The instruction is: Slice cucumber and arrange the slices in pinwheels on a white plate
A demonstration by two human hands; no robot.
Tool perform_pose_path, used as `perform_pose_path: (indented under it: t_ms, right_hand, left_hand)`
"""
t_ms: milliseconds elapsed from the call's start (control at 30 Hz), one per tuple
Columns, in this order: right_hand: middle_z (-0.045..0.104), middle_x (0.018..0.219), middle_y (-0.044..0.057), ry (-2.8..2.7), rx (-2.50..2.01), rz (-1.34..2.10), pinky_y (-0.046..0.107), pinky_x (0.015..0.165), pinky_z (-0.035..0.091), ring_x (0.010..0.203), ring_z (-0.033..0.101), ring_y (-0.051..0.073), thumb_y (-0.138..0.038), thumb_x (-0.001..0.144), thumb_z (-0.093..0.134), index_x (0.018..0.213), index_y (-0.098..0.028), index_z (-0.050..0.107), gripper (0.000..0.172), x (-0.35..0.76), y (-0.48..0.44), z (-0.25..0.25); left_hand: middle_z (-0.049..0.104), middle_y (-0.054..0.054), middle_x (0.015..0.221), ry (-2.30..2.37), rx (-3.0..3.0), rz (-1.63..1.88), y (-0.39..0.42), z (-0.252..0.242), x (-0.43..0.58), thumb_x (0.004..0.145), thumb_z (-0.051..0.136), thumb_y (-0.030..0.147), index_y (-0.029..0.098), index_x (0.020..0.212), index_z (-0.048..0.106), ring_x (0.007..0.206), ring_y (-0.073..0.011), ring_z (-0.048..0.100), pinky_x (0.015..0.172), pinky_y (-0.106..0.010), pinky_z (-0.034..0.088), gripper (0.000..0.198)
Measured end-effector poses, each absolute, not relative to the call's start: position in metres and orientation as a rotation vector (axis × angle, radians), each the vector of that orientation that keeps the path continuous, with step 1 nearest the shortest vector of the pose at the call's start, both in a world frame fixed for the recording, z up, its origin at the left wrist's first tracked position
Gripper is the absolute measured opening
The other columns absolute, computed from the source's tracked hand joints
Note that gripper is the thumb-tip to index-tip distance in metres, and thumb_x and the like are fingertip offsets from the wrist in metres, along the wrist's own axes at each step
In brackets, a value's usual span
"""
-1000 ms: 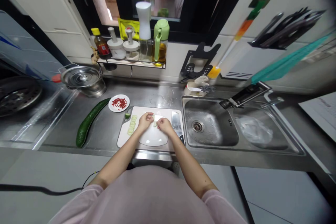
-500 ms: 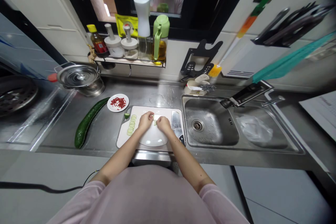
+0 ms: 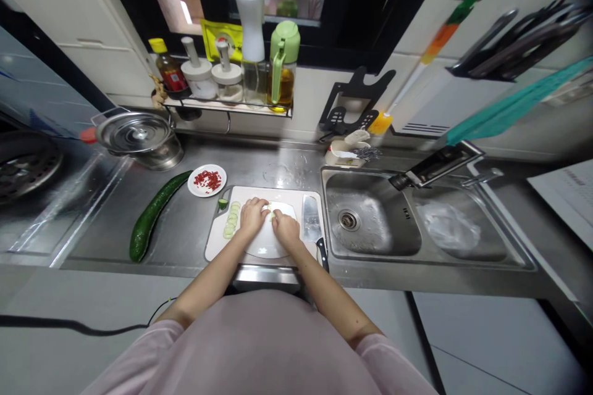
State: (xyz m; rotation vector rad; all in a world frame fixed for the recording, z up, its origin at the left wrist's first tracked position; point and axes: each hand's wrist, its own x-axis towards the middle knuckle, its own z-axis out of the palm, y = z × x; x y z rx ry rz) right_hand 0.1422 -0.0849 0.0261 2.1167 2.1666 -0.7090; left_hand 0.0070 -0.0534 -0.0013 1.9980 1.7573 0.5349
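A white plate rests on the white cutting board. Over the plate's far part, my left hand and my right hand are close together, fingers pinched on small pale green cucumber slices. Which slice each hand holds is partly hidden by the fingers. Left of the plate, a column of cucumber slices lies on the board, with a green cucumber end beside it. A knife with a black handle lies at the board's right side.
A long cucumber and a small plate of chopped red pieces are on the counter at left. Behind them stands a lidded steel pot. The sink is at right, and a condiment rack hangs on the wall.
Both hands have come closer together over the plate, my right hand moving slightly left and down. The plate now lies flatter on the board, and the knife handle shows more fully.
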Motion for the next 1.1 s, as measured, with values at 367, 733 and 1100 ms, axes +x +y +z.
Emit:
perform_pose_path:
  t_ms: [367,733,1100]
  right_hand:
    - [0.070,0.098,0.011,2.161,2.058,-0.680,0.030,0.075,0.042,0.089,0.065,0.022,-0.032,0.098,0.034,0.124,-0.025,0.055,0.034,0.1427,-0.0851,0.0258]
    - [0.070,0.099,0.011,2.176,2.027,-0.650,0.029,0.076,0.043,0.089,0.065,0.020,-0.030,0.099,0.031,0.127,-0.025,0.053,0.035,0.1415,-0.0858,0.0252]
    - [0.071,0.098,0.008,2.191,2.040,-0.576,0.028,0.074,0.043,0.089,0.066,0.020,-0.032,0.100,0.026,0.128,-0.027,0.052,0.038,0.1438,-0.0899,0.0283]
  left_hand:
    - [0.063,-0.010,0.104,1.747,1.995,0.542,-0.0492,-0.0033,0.0091,0.086,0.057,0.028,0.023,0.103,0.069,0.103,-0.0272,0.052,0.090,-0.038,0.036,0.021]
    - [0.064,-0.009,0.104,1.746,2.039,0.506,-0.0480,-0.0020,0.0086,0.086,0.058,0.027,0.023,0.103,0.068,0.103,-0.0258,0.053,0.091,-0.037,0.037,0.021]
    - [0.064,-0.006,0.106,1.774,2.090,0.428,-0.0470,0.0018,0.0078,0.086,0.058,0.029,0.026,0.105,0.066,0.103,-0.0239,0.054,0.090,-0.035,0.039,0.021]
